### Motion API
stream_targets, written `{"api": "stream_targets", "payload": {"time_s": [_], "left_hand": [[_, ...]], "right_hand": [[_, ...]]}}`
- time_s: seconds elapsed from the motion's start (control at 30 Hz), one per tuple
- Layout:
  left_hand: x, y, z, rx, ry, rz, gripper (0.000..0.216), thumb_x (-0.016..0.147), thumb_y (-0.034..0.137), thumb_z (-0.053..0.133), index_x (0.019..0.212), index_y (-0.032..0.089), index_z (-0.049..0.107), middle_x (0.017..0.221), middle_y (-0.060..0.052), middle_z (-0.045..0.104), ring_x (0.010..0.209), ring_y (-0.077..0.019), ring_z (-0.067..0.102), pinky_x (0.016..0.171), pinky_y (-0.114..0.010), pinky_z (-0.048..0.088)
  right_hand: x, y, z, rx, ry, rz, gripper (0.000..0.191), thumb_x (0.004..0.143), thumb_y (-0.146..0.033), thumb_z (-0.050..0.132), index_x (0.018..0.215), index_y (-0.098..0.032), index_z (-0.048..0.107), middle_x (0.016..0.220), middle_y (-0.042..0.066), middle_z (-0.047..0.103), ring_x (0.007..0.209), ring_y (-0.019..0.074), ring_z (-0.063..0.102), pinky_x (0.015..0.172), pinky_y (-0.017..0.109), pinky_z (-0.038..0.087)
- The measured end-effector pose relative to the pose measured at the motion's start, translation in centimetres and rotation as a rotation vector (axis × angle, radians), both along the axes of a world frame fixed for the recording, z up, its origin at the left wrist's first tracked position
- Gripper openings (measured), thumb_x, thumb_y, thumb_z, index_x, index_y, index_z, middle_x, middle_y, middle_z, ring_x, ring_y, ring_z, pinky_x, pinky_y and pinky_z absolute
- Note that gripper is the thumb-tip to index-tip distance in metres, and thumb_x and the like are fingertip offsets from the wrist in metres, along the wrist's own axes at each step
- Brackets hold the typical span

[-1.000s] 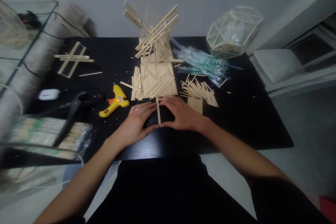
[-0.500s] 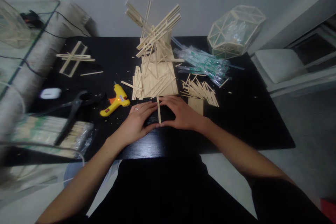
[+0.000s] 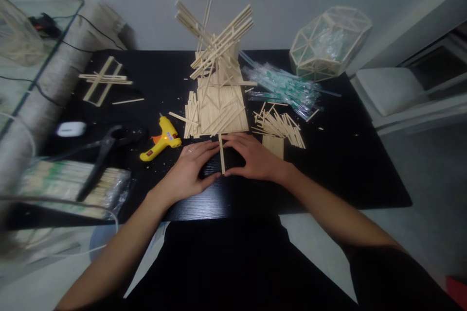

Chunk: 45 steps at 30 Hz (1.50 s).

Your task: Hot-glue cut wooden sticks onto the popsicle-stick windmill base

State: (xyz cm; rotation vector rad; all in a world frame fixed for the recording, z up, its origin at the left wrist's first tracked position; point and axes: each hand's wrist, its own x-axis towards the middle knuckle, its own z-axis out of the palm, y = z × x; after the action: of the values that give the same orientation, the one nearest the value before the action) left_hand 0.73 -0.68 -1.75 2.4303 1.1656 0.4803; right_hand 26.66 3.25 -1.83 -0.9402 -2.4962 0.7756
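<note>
A narrow flat wooden stick (image 3: 222, 154) points toward me at the table's front, just below the slatted base of a wooden windmill model (image 3: 222, 99). My left hand (image 3: 193, 165) curls against the stick's left side, fingertips at its far part and thumb by its near end. From the other side my right hand (image 3: 253, 158) grips it, thumb at the near end and fingers at the far end. Crossed sail frames (image 3: 219, 41) rise at the back of the model. Loose sticks lie on its base.
Left of my hands lie a yellow glue gun (image 3: 162, 140), a dark cutter-like tool (image 3: 104, 150), a white case (image 3: 71, 129) and packaged sticks (image 3: 69, 180). At right are a stick pile (image 3: 280, 126), plastic-wrapped glue sticks (image 3: 284, 87) and a glass polyhedron (image 3: 328, 43).
My left thumb has drawn slightly away from the stick's near end. Otherwise both hands and the stick hold nearly the same place; the view shifts a little.
</note>
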Motion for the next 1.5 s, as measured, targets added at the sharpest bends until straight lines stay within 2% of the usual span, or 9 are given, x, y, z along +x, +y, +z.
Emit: {"api": "stream_targets", "payload": {"time_s": [0.3, 0.57, 0.83, 1.17, 1.37, 1.5], "left_hand": [[0.07, -0.06, 0.0, -0.008, -0.013, 0.004, 0.063, 0.096, 0.041, 0.07, 0.154, 0.023, 0.052, 0.157, -0.015, 0.057, 0.146, -0.0355, 0.052, 0.121, -0.06, 0.04], [0.2, -0.1, -0.22, 0.008, -0.038, 0.018, 0.064, 0.096, 0.044, 0.07, 0.154, 0.024, 0.052, 0.156, -0.015, 0.058, 0.145, -0.0363, 0.053, 0.12, -0.062, 0.041], [0.38, -0.07, -0.03, 0.02, -0.016, 0.018, 0.062, 0.097, 0.044, 0.07, 0.151, 0.02, 0.054, 0.155, -0.016, 0.059, 0.145, -0.0353, 0.054, 0.12, -0.06, 0.041], [0.39, -0.11, -0.08, 0.007, -0.027, 0.02, 0.062, 0.097, 0.044, 0.07, 0.153, 0.022, 0.054, 0.155, -0.015, 0.059, 0.145, -0.0359, 0.054, 0.12, -0.06, 0.041], [0.44, -0.1, -0.07, 0.0, -0.043, 0.019, 0.063, 0.097, 0.044, 0.069, 0.154, 0.024, 0.053, 0.155, -0.015, 0.06, 0.144, -0.0369, 0.054, 0.12, -0.063, 0.041], [0.39, -0.07, -0.18, 0.011, -0.028, 0.016, 0.063, 0.097, 0.045, 0.07, 0.154, 0.023, 0.053, 0.156, -0.015, 0.058, 0.145, -0.036, 0.053, 0.12, -0.061, 0.041]], "right_hand": [[0.28, -0.05, 0.26, -0.002, 0.008, 0.022, 0.055, 0.089, -0.038, 0.083, 0.137, -0.021, 0.063, 0.158, 0.016, 0.056, 0.151, 0.0322, 0.049, 0.126, 0.058, 0.038], [0.08, -0.2, 0.06, 0.017, -0.005, -0.001, 0.053, 0.09, -0.039, 0.082, 0.136, -0.022, 0.063, 0.157, 0.014, 0.058, 0.15, 0.0328, 0.05, 0.126, 0.059, 0.039], [-0.1, -0.18, 0.09, 0.045, -0.002, 0.002, 0.052, 0.088, -0.037, 0.083, 0.133, -0.019, 0.064, 0.154, 0.017, 0.06, 0.148, 0.0334, 0.051, 0.125, 0.059, 0.04], [-0.05, -0.17, -0.09, 0.056, -0.002, 0.003, 0.052, 0.088, -0.039, 0.084, 0.132, -0.019, 0.064, 0.154, 0.016, 0.06, 0.147, 0.0335, 0.052, 0.124, 0.059, 0.041], [-0.11, -0.2, 0.02, 0.027, 0.007, 0.0, 0.052, 0.088, -0.038, 0.083, 0.134, -0.021, 0.064, 0.154, 0.015, 0.06, 0.148, 0.0324, 0.051, 0.125, 0.059, 0.039], [-0.13, -0.17, 0.01, 0.022, 0.015, 0.002, 0.052, 0.088, -0.036, 0.083, 0.134, -0.021, 0.064, 0.154, 0.016, 0.06, 0.148, 0.0331, 0.051, 0.126, 0.06, 0.038]]}}
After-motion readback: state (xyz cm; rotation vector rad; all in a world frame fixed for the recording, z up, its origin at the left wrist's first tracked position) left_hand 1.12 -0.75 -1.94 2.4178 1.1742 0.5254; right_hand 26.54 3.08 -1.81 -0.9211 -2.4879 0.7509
